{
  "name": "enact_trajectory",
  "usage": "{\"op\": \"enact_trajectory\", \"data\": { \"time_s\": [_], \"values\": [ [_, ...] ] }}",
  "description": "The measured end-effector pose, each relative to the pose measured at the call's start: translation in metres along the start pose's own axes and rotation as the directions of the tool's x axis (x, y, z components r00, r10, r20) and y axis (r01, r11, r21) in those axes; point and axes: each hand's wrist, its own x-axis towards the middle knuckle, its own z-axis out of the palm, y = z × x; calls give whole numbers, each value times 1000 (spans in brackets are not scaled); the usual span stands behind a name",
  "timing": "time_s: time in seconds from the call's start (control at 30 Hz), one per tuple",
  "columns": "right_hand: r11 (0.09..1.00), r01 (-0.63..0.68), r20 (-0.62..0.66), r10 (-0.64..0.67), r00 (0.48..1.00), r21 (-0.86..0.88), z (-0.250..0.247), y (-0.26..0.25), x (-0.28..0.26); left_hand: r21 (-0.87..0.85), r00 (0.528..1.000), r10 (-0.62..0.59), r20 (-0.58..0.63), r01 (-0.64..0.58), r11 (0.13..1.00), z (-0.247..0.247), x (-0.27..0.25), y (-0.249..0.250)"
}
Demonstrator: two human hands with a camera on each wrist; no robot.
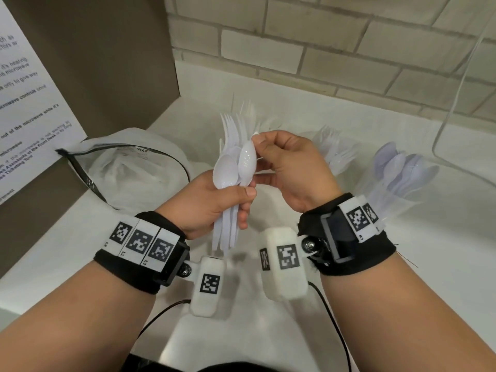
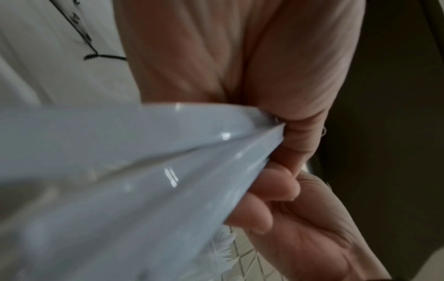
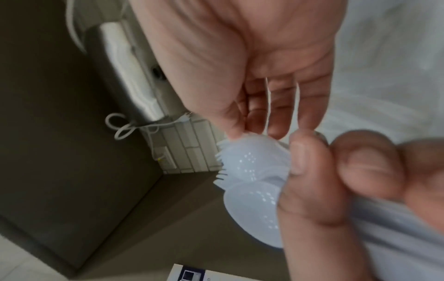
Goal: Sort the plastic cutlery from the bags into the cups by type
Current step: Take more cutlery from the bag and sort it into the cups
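cutlery bundle in left hand; right hand on spoon

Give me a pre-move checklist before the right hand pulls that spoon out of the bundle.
1. Left hand grips the cutlery bundle firmly: ok.
2. Right hand pinches the spoon: ok.
3. Only one piece pinched: cannot tell; thin white edges cross the right fingers.
4. Spoon cup upright at right, holds spoons only: ok.
5. Fork cup visible: not ok, partly hidden behind the right hand.
6. Bag stays open: ok.
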Motion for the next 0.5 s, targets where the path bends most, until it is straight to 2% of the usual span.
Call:
{"op": "enact_trajectory", "data": {
  "time_s": [0.1,0.2,0.37,0.5],
  "values": [
    [998,69,-107,-70,992,-10,-3,-7,5,12,1000,-5,10,5,1000,-1,-1,-2],
    [996,89,-72,-90,993,-8,-5,-7,5,24,1000,1,9,-1,1000,-3,-2,-2],
    [995,98,39,-99,994,32,0,2,1,85,996,90,-15,-88,992,-2,-1,-3],
    [989,121,-7,-121,993,83,6,6,-1,124,994,114,-4,-112,986,-4,0,-4]
  ]
}}
